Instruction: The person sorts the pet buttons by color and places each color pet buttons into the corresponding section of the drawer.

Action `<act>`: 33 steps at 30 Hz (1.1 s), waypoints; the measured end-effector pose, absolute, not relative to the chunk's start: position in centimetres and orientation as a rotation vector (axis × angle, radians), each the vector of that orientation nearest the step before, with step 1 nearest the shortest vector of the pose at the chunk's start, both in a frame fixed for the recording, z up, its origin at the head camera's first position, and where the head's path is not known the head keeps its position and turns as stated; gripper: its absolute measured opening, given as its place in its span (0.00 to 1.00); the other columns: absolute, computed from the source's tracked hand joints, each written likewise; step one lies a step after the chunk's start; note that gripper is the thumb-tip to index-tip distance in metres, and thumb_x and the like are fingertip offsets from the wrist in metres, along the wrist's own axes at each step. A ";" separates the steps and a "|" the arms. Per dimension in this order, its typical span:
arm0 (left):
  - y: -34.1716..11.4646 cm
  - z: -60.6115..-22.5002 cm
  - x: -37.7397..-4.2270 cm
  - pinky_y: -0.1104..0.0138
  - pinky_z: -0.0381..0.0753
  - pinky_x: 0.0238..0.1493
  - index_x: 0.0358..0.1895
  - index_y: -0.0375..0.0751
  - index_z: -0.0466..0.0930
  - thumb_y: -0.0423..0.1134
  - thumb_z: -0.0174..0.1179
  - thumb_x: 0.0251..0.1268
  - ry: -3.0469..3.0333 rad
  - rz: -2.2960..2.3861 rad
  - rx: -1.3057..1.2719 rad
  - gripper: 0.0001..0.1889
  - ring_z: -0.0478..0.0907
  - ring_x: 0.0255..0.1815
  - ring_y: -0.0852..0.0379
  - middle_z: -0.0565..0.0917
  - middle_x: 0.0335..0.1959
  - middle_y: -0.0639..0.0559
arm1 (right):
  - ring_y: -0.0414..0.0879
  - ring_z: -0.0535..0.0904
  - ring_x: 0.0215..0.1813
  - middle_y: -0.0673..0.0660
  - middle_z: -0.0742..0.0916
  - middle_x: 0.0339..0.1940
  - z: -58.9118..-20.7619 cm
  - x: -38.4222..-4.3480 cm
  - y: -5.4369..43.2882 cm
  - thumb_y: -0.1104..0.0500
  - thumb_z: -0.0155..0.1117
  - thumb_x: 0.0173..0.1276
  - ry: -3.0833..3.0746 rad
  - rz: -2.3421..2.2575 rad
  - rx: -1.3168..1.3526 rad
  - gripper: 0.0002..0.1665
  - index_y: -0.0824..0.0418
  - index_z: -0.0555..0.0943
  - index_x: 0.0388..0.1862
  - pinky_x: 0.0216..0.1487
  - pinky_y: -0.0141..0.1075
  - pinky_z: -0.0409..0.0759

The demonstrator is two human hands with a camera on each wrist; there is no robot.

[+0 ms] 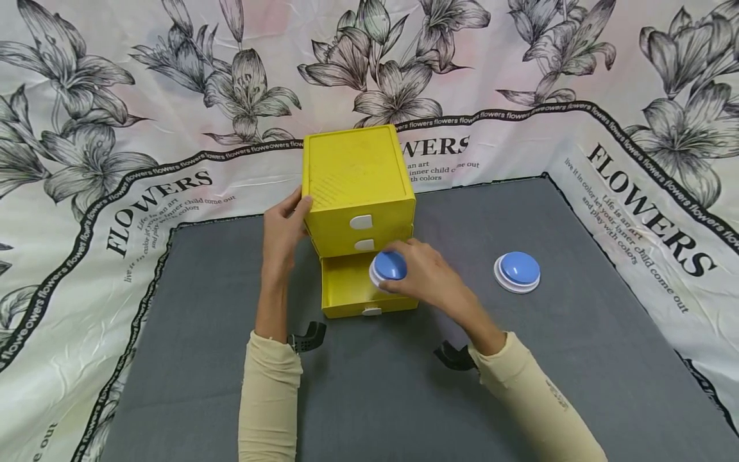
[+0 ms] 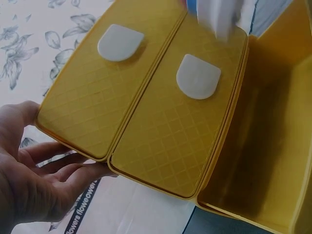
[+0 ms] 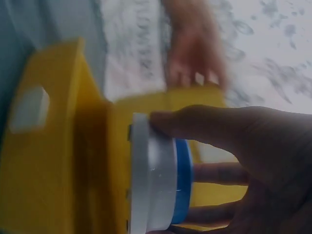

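A yellow drawer unit (image 1: 358,167) with white tab handles stands on the grey cloth. Its bottom drawer (image 1: 346,307) is pulled out, while the two drawers above are closed. My left hand (image 1: 283,224) holds the unit's left side, thumb at the upper front edge and fingers along the side wall. Between the thumb and fingers of my right hand (image 1: 427,273) is a round push button (image 1: 390,265) with a blue dome and white base. In the head view it overlaps the open drawer; the right wrist view shows it tipped on edge beside the drawer front (image 3: 41,146).
A second blue push button (image 1: 519,268) sits on the grey cloth to the right of the unit. Behind and along the sides rises a white flower-printed cloth (image 1: 254,96) with black lettering. Black wrist straps (image 1: 308,337) show at both sleeves.
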State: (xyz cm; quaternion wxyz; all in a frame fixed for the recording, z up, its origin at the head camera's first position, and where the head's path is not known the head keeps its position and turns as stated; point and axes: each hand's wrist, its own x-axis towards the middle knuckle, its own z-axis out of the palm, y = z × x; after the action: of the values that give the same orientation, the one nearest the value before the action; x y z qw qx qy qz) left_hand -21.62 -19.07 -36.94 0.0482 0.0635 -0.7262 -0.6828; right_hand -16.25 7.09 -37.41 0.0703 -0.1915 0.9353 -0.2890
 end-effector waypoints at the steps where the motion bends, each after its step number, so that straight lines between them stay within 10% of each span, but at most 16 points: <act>1: -19.1 -37.0 -21.6 0.55 0.88 0.61 0.78 0.53 0.69 0.50 0.58 0.80 -2.215 -2.080 0.194 0.28 0.80 0.69 0.50 0.72 0.79 0.51 | 0.57 0.82 0.55 0.63 0.87 0.57 -37.8 -16.4 6.2 0.48 0.81 0.61 2.806 -0.864 -0.590 0.36 0.60 0.82 0.65 0.58 0.53 0.83; 25: -19.3 -37.2 -21.5 0.49 0.85 0.64 0.77 0.51 0.71 0.49 0.58 0.80 -2.197 -2.100 0.159 0.27 0.82 0.67 0.47 0.74 0.78 0.49 | 0.50 0.82 0.40 0.58 0.87 0.44 -43.7 -18.7 -2.1 0.51 0.87 0.54 2.751 -0.744 -0.625 0.31 0.59 0.85 0.54 0.41 0.44 0.84; 33: -19.3 -37.0 -21.5 0.49 0.86 0.63 0.77 0.53 0.72 0.49 0.58 0.80 -2.180 -2.105 0.163 0.26 0.82 0.68 0.47 0.76 0.76 0.48 | 0.53 0.81 0.47 0.61 0.86 0.50 -44.0 -18.5 -2.4 0.57 0.83 0.60 2.736 -0.770 -0.696 0.25 0.63 0.85 0.54 0.49 0.49 0.86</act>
State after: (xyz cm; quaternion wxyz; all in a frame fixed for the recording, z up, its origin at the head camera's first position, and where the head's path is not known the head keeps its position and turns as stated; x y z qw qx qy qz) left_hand -21.48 -19.31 -37.01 0.0530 0.0538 -0.7173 -0.6926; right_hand -18.49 -2.42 -43.99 0.1074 -0.2366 0.9295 -0.2616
